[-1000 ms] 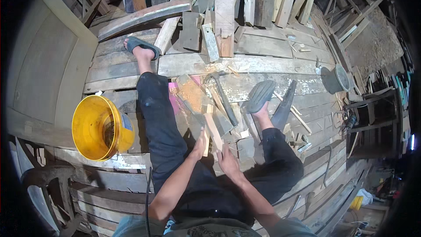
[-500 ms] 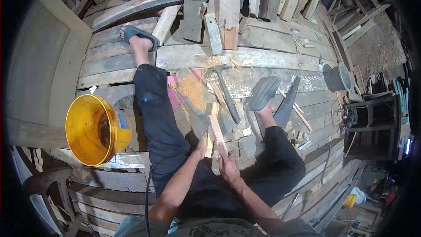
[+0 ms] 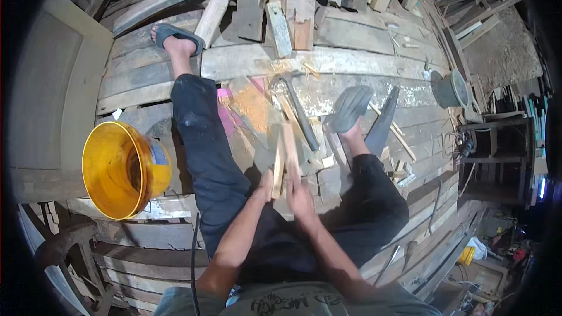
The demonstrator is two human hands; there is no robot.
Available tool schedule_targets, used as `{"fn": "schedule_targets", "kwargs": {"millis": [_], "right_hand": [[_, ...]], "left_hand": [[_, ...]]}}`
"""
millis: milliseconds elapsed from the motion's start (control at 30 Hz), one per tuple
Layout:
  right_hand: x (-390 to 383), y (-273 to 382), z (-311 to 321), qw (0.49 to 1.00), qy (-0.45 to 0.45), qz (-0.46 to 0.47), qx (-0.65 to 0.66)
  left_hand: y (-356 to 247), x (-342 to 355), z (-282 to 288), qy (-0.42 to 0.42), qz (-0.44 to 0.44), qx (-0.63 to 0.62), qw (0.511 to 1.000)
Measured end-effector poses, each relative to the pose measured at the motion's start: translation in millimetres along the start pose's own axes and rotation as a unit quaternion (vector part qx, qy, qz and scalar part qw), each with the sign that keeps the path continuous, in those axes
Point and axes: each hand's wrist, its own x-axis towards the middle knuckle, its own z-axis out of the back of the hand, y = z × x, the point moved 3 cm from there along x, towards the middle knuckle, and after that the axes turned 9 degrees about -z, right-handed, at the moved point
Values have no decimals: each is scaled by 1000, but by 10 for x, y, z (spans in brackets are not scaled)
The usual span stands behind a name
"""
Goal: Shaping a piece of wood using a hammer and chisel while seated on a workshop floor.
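Observation:
Between my knees, my left hand (image 3: 265, 187) is closed on the lower part of a narrow pale wood strip (image 3: 278, 171). My right hand (image 3: 301, 202) grips the near end of a second piece, a reddish wooden stick (image 3: 291, 151), which points away from me. The two pieces lie close side by side, their far ends over a sawdust-covered board (image 3: 253, 111). Some fingers of both hands are hidden or slightly blurred. Just beyond the stick lies a dark curved tool handle (image 3: 301, 114), touched by neither hand.
A yellow bucket (image 3: 93, 184) stands on the plank floor at left, and a grey bucket (image 3: 451, 90) at far right. A dark saw-like blade (image 3: 383, 120) lies beside my right sandal (image 3: 353, 108). Upright boards (image 3: 301, 0) line the far side. Wood scraps litter the floor.
My right hand has turned and closed more fully round its stick, now more upright in the picture and parted from the left strip at the near end. The whole view has shifted slightly.

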Motion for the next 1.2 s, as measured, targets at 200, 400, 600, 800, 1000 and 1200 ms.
{"fn": "schedule_targets", "kwargs": {"millis": [200,400,600,800,1000,1200], "right_hand": [[301,-145,-105,999,0,35,0],[-15,-75,-150,998,18,-8,55],[464,7,-80,1000,-6,11,23],[-134,-235,-50,994,97,-36,20],[452,-97,-83,999,0,37,23],[-78,-309,-59,994,55,52,73]], "left_hand": [[134,103,-95,12,-17,-15,1000],[28,41,72,-20,-65,-1,998],[30,85,-129,-43,-26,-86,995],[17,15,8,-55,-72,18,996],[-21,-32,-214,-49,-65,-40,996],[74,211,21,-45,-77,-26,996]]}}
